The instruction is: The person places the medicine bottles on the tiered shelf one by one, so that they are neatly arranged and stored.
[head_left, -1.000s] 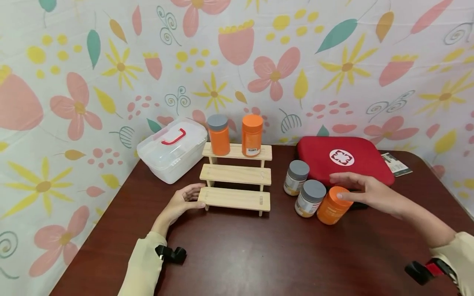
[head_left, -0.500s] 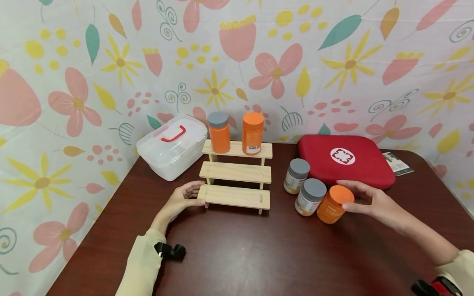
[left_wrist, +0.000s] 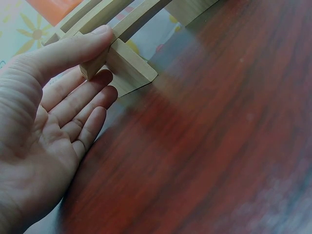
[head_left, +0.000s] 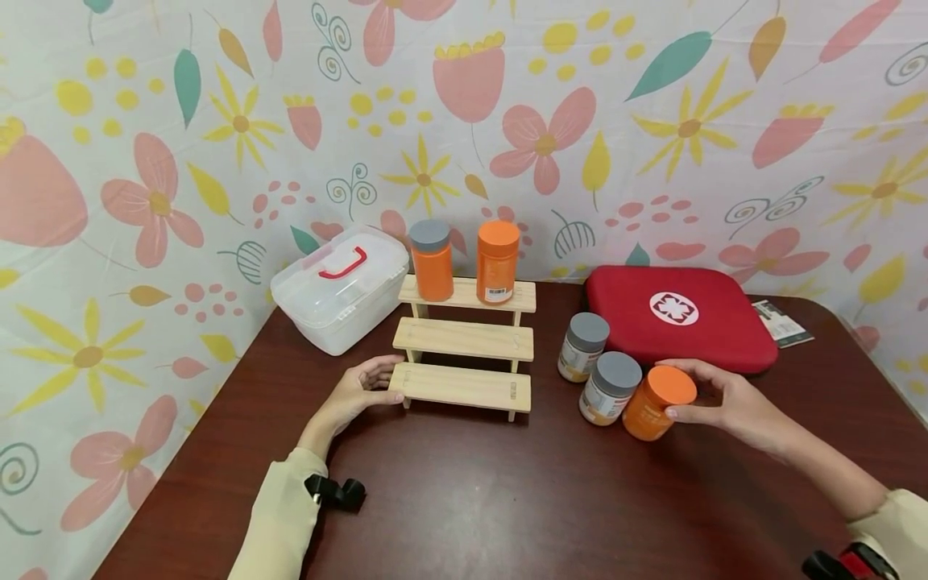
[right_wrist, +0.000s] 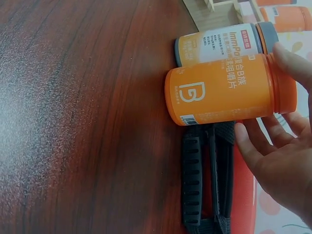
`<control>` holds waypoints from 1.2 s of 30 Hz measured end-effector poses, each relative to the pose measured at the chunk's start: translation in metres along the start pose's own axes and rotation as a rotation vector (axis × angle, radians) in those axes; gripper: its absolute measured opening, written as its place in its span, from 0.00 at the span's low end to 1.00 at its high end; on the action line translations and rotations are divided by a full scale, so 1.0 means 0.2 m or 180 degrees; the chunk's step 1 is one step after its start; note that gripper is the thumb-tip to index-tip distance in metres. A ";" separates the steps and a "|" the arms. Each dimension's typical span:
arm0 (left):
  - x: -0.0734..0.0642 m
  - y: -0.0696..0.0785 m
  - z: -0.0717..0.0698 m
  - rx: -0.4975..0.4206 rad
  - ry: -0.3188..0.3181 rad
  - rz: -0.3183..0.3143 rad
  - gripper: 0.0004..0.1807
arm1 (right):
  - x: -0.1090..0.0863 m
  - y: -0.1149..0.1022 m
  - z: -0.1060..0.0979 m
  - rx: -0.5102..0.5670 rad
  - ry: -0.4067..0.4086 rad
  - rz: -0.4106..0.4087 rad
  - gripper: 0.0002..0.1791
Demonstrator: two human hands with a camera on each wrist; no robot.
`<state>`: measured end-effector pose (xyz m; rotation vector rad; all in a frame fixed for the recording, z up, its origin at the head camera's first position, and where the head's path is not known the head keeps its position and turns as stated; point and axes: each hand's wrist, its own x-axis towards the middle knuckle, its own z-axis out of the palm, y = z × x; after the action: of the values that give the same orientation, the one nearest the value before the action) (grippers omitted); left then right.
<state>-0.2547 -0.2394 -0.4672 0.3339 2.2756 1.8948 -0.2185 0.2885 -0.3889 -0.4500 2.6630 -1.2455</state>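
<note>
My left hand (head_left: 355,396) pinches the left end of the lowest plank of a three-tier wooden display stand (head_left: 464,387), thumb on top and fingers beneath, as the left wrist view (left_wrist: 63,97) shows. At the right, my right hand (head_left: 739,403) grips an orange pill bottle (head_left: 647,412) near its orange cap, thumb on one side and fingers on the other. Its label faces the right wrist camera (right_wrist: 219,92). Close beside it stand two grey-capped jars (head_left: 602,399) with white labels. On the stand's top tier are an orange grey-capped bottle (head_left: 432,274) and an all-orange bottle (head_left: 496,270).
Behind the jars lies a red first-aid case (head_left: 681,318), its black handle (right_wrist: 192,180) showing in the right wrist view. A clear plastic box (head_left: 341,290) with a red handle stands back left. A printed card (head_left: 783,324) lies right of the case, before a floral cloth.
My right hand has come down from over the orange bottle and taken hold of it near the cap. My left hand has stayed at the stand. The head view shifts slightly.
</note>
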 end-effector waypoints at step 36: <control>0.00 0.00 0.00 -0.0010 -0.0017 0.0056 0.36 | -0.09 -0.05 -0.21 -0.0295 0.0688 0.0192 0.29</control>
<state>-0.2545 -0.2397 -0.4679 0.3593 2.2734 1.9032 -0.2119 0.3184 -0.3535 -0.2577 2.8997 -1.2208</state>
